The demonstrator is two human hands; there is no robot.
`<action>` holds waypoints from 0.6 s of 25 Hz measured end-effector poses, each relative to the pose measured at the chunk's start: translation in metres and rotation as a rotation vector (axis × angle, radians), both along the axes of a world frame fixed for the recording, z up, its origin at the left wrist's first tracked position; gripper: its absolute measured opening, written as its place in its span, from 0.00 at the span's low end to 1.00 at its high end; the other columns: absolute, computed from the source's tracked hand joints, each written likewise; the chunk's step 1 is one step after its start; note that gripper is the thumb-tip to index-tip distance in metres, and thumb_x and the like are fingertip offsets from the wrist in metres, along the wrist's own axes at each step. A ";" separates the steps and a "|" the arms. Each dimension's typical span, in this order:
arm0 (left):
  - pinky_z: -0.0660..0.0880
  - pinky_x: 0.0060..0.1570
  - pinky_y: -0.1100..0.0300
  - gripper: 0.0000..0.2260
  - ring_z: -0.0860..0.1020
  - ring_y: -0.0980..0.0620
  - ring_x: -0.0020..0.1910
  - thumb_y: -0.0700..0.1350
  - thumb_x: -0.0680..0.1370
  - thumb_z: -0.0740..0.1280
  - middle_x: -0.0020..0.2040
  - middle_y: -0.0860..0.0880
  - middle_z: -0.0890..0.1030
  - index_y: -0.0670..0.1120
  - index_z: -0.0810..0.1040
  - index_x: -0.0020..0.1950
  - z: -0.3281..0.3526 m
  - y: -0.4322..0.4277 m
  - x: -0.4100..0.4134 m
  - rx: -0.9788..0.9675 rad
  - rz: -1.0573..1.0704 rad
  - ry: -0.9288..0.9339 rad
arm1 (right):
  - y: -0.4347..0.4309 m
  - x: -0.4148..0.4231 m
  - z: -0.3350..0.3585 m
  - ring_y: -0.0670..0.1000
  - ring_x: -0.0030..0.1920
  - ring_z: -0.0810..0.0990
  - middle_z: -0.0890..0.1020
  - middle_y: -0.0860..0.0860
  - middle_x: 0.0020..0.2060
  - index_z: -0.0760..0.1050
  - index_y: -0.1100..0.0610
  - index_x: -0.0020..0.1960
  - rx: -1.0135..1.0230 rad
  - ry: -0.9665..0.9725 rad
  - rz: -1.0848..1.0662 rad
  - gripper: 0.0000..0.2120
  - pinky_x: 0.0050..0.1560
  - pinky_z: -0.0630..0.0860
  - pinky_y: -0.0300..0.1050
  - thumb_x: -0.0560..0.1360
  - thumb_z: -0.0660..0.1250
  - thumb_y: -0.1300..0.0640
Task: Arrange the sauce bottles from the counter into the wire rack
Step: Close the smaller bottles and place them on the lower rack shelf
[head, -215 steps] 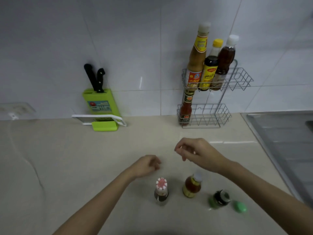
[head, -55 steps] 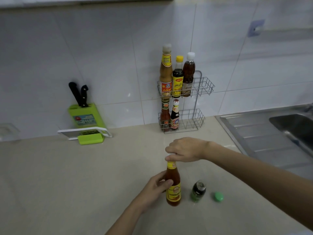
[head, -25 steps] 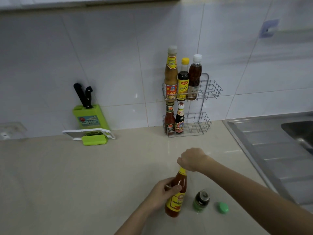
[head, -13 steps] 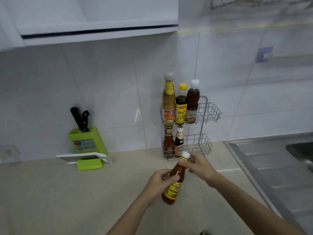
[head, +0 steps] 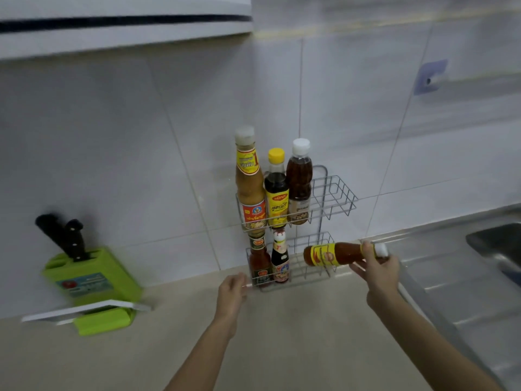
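Observation:
A two-tier wire rack (head: 337, 197) stands against the tiled wall. Its upper tier holds three bottles: tan sauce (head: 249, 190), dark soy with a yellow cap (head: 276, 193) and brown sauce with a white cap (head: 299, 184). Two small bottles (head: 259, 261) (head: 280, 259) stand at the left of the lower tier. My right hand (head: 377, 270) grips a red sauce bottle with a yellow label (head: 329, 253) by its neck. The bottle lies almost horizontal, its base pointing into the lower tier's right side. My left hand (head: 231, 290) hovers relaxed at the rack's lower left corner, holding nothing.
A green knife block (head: 90, 275) with black-handled knives and a white board (head: 84, 309) sit at the left of the beige counter (head: 296, 340). A steel sink (head: 479, 277) lies to the right. A cabinet edge (head: 127, 29) hangs above.
My left hand has let go of the red sauce bottle and moved to the rack's corner. My right hand has carried the bottle up and right, tipping it sideways toward the lower tier.

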State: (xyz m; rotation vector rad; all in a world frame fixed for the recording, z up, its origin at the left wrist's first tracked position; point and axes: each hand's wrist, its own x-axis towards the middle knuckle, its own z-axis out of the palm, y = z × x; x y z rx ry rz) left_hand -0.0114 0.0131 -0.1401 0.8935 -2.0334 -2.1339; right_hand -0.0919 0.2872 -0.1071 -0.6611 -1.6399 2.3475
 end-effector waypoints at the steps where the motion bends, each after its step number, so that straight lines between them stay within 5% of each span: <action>1: 0.73 0.60 0.50 0.12 0.77 0.46 0.55 0.49 0.81 0.59 0.57 0.43 0.78 0.43 0.75 0.57 -0.003 0.002 -0.007 0.036 0.003 -0.030 | -0.002 -0.009 -0.003 0.64 0.57 0.79 0.76 0.66 0.60 0.68 0.68 0.61 0.012 -0.009 -0.004 0.20 0.51 0.80 0.58 0.76 0.68 0.56; 5: 0.66 0.66 0.53 0.26 0.73 0.50 0.60 0.59 0.82 0.48 0.61 0.48 0.75 0.45 0.69 0.70 -0.007 0.008 -0.026 0.154 -0.091 -0.058 | -0.017 -0.029 -0.011 0.62 0.58 0.79 0.75 0.64 0.59 0.69 0.62 0.59 0.099 0.020 0.048 0.17 0.53 0.79 0.57 0.75 0.69 0.57; 8: 0.64 0.65 0.57 0.28 0.72 0.52 0.60 0.60 0.81 0.46 0.66 0.47 0.74 0.45 0.67 0.72 -0.007 0.013 -0.033 0.184 -0.059 -0.025 | -0.032 -0.038 -0.009 0.60 0.53 0.81 0.79 0.60 0.50 0.73 0.59 0.52 0.273 0.067 0.152 0.12 0.52 0.80 0.57 0.73 0.71 0.54; 12: 0.62 0.69 0.54 0.28 0.70 0.48 0.68 0.60 0.81 0.45 0.71 0.45 0.71 0.44 0.65 0.73 -0.010 0.014 -0.034 0.182 -0.033 0.003 | -0.059 -0.046 -0.006 0.54 0.45 0.80 0.82 0.57 0.44 0.78 0.59 0.50 0.746 0.163 0.323 0.12 0.45 0.77 0.50 0.73 0.71 0.51; 15: 0.60 0.72 0.53 0.28 0.67 0.47 0.72 0.60 0.81 0.45 0.73 0.45 0.69 0.45 0.63 0.74 -0.012 0.015 -0.035 0.178 -0.041 0.003 | -0.071 -0.048 -0.004 0.51 0.43 0.78 0.81 0.52 0.42 0.74 0.58 0.55 0.800 0.210 0.427 0.16 0.41 0.73 0.43 0.71 0.73 0.54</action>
